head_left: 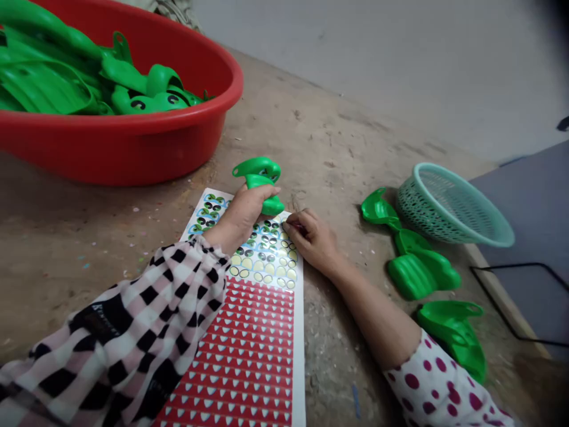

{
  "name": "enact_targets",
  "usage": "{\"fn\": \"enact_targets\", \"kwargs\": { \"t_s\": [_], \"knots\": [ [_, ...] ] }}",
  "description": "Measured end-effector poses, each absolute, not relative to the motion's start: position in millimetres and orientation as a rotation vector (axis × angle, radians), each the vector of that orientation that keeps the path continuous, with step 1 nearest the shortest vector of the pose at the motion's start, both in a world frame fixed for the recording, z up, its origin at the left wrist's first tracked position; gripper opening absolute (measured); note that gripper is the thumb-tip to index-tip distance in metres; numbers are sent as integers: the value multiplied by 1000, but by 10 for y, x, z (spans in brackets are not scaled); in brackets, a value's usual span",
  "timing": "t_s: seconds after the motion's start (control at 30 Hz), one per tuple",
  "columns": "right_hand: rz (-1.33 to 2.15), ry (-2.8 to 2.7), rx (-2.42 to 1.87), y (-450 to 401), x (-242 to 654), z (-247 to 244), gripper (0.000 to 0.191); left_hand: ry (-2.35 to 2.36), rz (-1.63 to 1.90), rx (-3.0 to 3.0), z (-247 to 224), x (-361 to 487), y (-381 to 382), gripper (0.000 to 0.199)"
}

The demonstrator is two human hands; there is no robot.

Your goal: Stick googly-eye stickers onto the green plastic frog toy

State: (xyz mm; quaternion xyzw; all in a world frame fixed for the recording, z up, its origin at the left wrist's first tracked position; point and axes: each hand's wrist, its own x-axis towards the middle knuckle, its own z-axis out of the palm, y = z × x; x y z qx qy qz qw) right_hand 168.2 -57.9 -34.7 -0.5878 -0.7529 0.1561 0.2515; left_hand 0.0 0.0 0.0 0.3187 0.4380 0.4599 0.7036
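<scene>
A green plastic frog-shaped piece [260,178] is gripped in my left hand [242,214], above the far end of a sticker sheet [262,338]. Small eye stickers and pale yellow ovals fill that end of the sheet; rows of white teeth on red cover the near part. My right hand [316,242] is closed in a pinch at the sheet's far right edge, beside the eye stickers. Something small and dark shows between its fingers, too hidden to name.
A large red basin [178,145] at the back left holds several green frog pieces [151,98], some with eyes on them. On the right, more green pieces [413,276] lie near a pale green plastic basket [444,204]. A black metal bar [515,267] stands beyond the table's right edge.
</scene>
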Motion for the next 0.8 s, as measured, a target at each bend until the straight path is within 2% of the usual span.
{"fn": "enact_targets", "kwargs": {
  "t_s": [0.53,0.8],
  "knots": [
    [473,-2012,-1626,-589,1658,-295,14,988,1039,616,31,-33,13,16],
    [557,-1954,-1574,-586,1677,-296,13,957,1018,535,85,-67,24,10]
  ]
}}
